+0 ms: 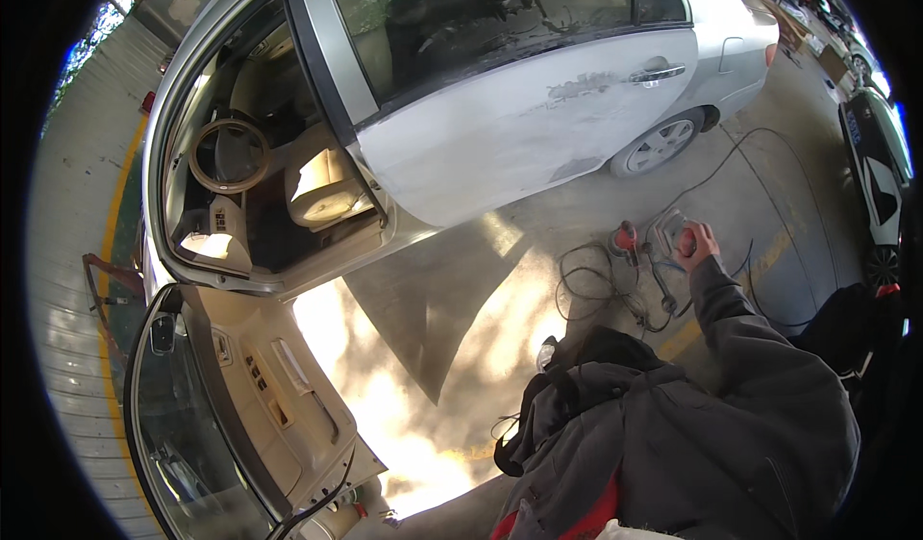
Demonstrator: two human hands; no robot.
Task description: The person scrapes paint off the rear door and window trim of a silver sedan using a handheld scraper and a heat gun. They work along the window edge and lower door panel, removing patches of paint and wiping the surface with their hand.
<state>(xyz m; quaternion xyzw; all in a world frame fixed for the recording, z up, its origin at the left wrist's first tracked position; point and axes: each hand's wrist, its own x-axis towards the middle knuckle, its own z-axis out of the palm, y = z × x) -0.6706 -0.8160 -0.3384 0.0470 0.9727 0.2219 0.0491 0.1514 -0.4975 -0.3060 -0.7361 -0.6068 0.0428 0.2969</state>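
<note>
Sander [686,243] in right hand [705,246], long axis forward-left.

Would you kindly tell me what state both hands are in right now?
Left hand: out of sight, so cannot be told.
Right hand: closed on a red tool.

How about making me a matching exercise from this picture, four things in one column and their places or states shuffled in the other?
Things
1. Right hand
2. Front door
3. Steering wheel
4. Rear door

Places or states
A. Inside the car
B. Closed
C. Gripping a red-topped tool
D. Swung open

Pairs: 1-C, 2-D, 3-A, 4-B
</note>
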